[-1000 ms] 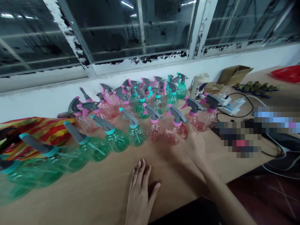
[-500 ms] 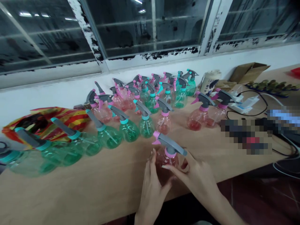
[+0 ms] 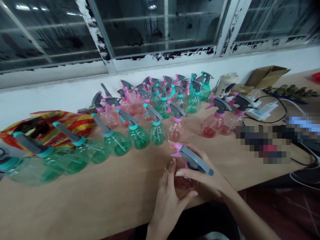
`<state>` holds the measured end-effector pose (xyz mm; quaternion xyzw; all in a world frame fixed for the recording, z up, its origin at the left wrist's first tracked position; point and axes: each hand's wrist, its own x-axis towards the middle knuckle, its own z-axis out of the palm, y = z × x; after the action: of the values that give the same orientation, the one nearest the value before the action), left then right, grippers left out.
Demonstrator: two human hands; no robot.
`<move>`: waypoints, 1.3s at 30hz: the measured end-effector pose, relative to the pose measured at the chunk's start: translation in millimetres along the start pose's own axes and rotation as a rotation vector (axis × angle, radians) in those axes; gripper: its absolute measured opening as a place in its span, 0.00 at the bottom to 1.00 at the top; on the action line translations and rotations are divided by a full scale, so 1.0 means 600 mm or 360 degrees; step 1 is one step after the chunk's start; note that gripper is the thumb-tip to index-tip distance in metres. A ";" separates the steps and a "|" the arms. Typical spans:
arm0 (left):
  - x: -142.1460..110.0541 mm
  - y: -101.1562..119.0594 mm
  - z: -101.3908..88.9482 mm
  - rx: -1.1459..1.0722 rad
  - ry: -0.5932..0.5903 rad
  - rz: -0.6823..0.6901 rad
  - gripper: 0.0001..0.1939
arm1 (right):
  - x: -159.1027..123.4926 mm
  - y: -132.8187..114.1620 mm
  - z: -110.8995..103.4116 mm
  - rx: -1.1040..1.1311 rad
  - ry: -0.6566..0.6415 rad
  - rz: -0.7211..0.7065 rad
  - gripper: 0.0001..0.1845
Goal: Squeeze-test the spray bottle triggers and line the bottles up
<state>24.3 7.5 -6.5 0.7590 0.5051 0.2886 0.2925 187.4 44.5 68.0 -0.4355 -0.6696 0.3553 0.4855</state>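
Note:
A pink spray bottle (image 3: 185, 183) with a grey-and-pink trigger head (image 3: 193, 157) stands near the table's front edge between my hands. My left hand (image 3: 168, 203) is curled around the lower body from the left, thumb across the near side. Higher up, my right hand (image 3: 203, 171) grips the bottle at the neck, its thumb in front and its fingers partly hidden behind the head. Most of the pink collar is covered by that hand. Just beyond stands another pink spray bottle (image 3: 176, 130), with a green spray bottle (image 3: 157, 133) to its left.
Green spray bottles (image 3: 117, 145) form a row toward the left. Many pink and green ones crowd the wall. Two pink bottles (image 3: 212, 126) stand at right, near a cup (image 3: 226, 85), a power strip (image 3: 260, 113) and cables. A striped bag (image 3: 80, 128) lies at left.
My right hand has shifted up from the bottle's body to its neck. The bottle has come slightly nearer and to the right, and its head points more toward me.

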 end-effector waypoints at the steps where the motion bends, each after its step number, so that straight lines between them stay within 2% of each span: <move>1: 0.001 0.001 -0.001 0.0020 -0.0006 0.0000 0.46 | 0.002 -0.001 0.003 0.0030 0.0020 -0.0010 0.21; 5: 0.003 -0.002 -0.007 0.0120 -0.0042 -0.0008 0.49 | 0.005 0.005 0.009 -0.0015 0.0061 0.0015 0.09; 9: -0.003 -0.018 -0.027 0.0164 -0.0126 -0.0042 0.53 | 0.009 0.013 0.008 -0.0071 -0.0027 0.0046 0.06; 11: -0.010 -0.030 -0.039 0.0171 -0.0087 -0.0042 0.47 | 0.011 0.015 0.010 -0.0065 -0.0005 0.0048 0.07; 14: -0.022 -0.046 -0.050 0.0114 0.0052 -0.0070 0.31 | 0.009 0.018 0.016 -0.0098 0.0138 0.0041 0.08; 16: -0.028 -0.051 -0.053 0.0042 0.0112 -0.0127 0.27 | 0.005 0.020 0.019 -0.0144 0.0230 0.0048 0.09; 18: -0.031 -0.052 -0.053 0.0029 0.0118 -0.0168 0.25 | 0.001 0.021 0.020 -0.0162 0.0259 0.0066 0.10; 22: -0.026 -0.048 -0.045 0.0224 0.0107 -0.0142 0.27 | 0.001 0.019 0.017 -0.0095 0.0146 0.0073 0.07; 29: -0.011 -0.066 -0.013 0.0866 0.0171 0.0216 0.33 | 0.000 0.022 0.018 -0.0070 0.0138 0.0136 0.08; 35: -0.012 -0.073 -0.008 0.0940 0.0198 0.0265 0.33 | -0.004 0.025 0.019 -0.0109 0.0146 0.0127 0.06; 39: -0.011 -0.073 -0.010 0.0967 0.0188 0.0266 0.29 | -0.004 0.023 0.019 -0.0125 0.0149 0.0123 0.07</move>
<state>-8.3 16.3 -35.4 0.8324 0.5201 0.1912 -0.0022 179.9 46.6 51.9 -0.4959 -0.6422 0.3265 0.4848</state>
